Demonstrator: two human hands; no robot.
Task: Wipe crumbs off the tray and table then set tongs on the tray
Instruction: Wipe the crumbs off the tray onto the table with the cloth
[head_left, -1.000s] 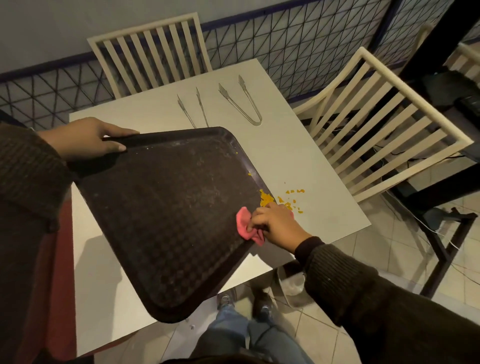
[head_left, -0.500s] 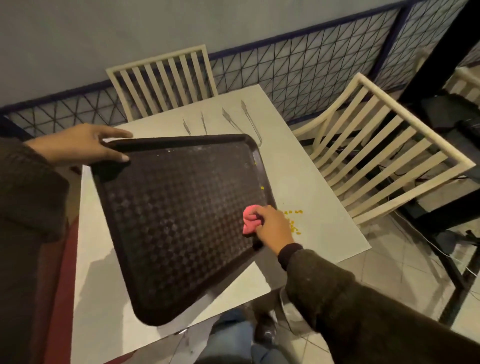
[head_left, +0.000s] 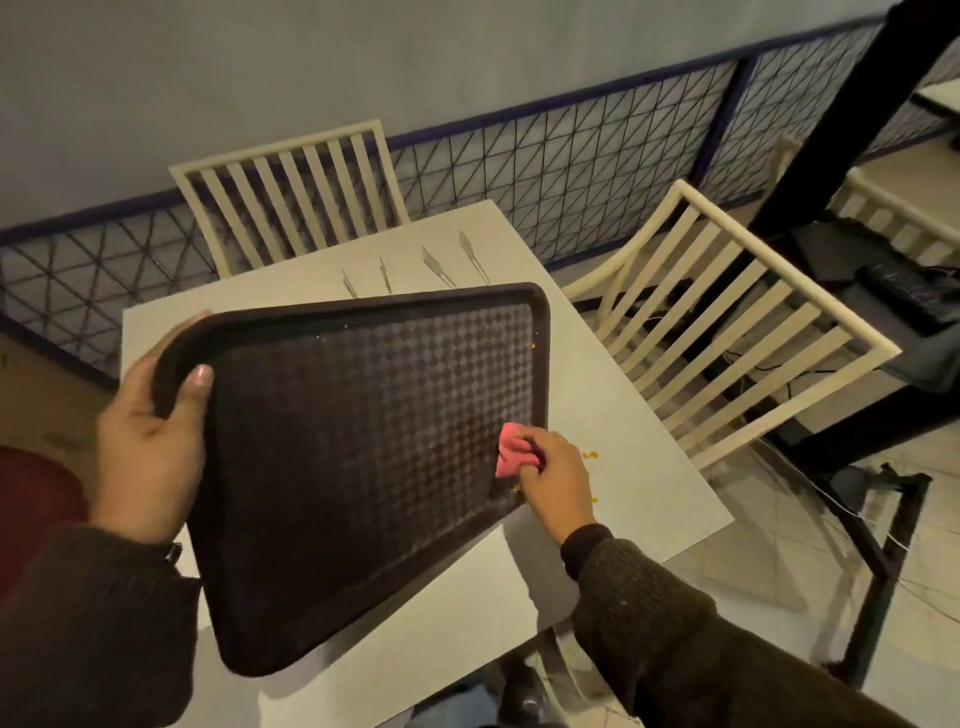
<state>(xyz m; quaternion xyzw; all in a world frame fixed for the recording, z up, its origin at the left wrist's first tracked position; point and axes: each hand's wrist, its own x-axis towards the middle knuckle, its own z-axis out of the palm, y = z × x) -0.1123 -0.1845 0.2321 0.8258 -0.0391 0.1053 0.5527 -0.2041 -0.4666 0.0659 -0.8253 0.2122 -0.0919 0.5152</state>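
Pink cloth (head_left: 514, 451) on tilted tray (head_left: 363, 441), crumbs (head_left: 589, 455) beside

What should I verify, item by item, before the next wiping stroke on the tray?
1. Left hand grips the tray at its corner, thumb over the rim: ok.
2. Right hand holds the pink cloth against the tray's right side: ok.
3. Tray surface clean: not ok, yellow crumbs sit by its right rim.
4. Table clean: not ok, yellow bits lie beside the right hand.
5. Tongs out of the tray's way: cannot tell, only their tips show beyond the tray's far edge.
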